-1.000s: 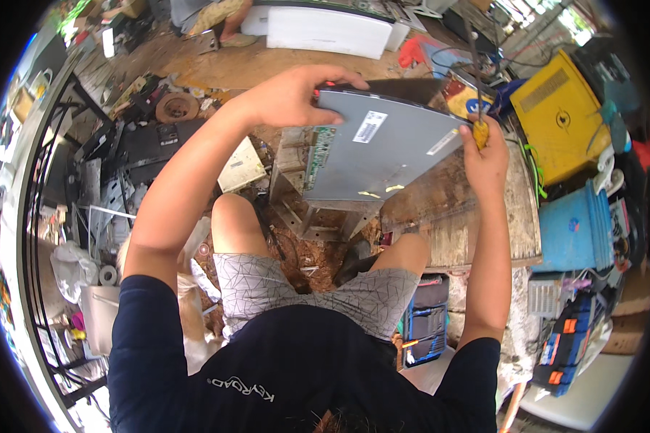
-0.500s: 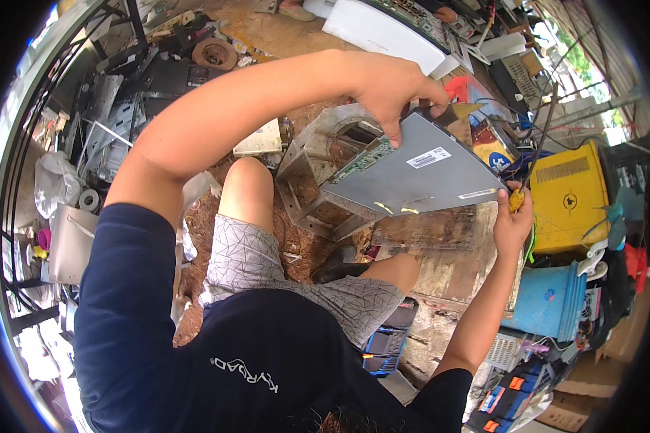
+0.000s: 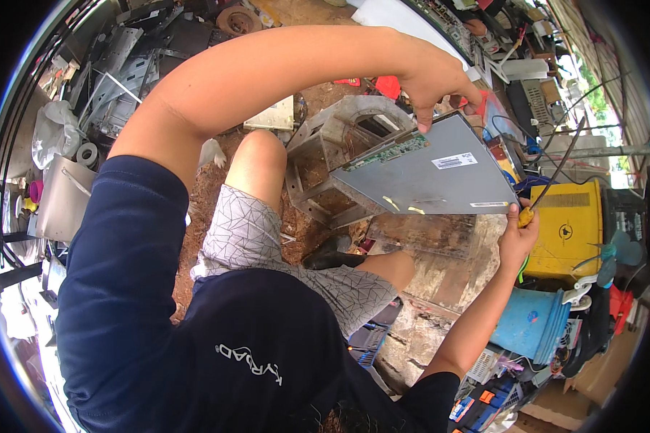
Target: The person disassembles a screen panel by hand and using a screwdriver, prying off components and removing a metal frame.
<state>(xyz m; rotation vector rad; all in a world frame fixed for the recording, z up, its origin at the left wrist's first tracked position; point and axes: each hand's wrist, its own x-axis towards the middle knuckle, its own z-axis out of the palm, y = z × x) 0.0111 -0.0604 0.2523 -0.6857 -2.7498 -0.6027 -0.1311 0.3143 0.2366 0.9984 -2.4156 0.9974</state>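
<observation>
A flat grey LCD panel is held tilted above a metal frame stand, with a thin green circuit board along its left edge. My left hand reaches round the far side and grips the panel's top edge, thumb on the grey back. At the right corner, my right hand has its fingers closed, the thumb against the panel. It also holds a screwdriver with a yellow handle, its long dark shaft pointing up and away. White labels and small yellow tape strips show on the panel.
Beyond the right hand stands a yellow case, with a blue bucket nearer to me. Worn wooden boards lie below the panel. Scrap metal parts pile up at the far left, and a white block lies at the back.
The panel has shifted a little rightward in the picture and tilted slightly, both hands staying on it. My left arm appears higher, and the whole view has moved somewhat.
</observation>
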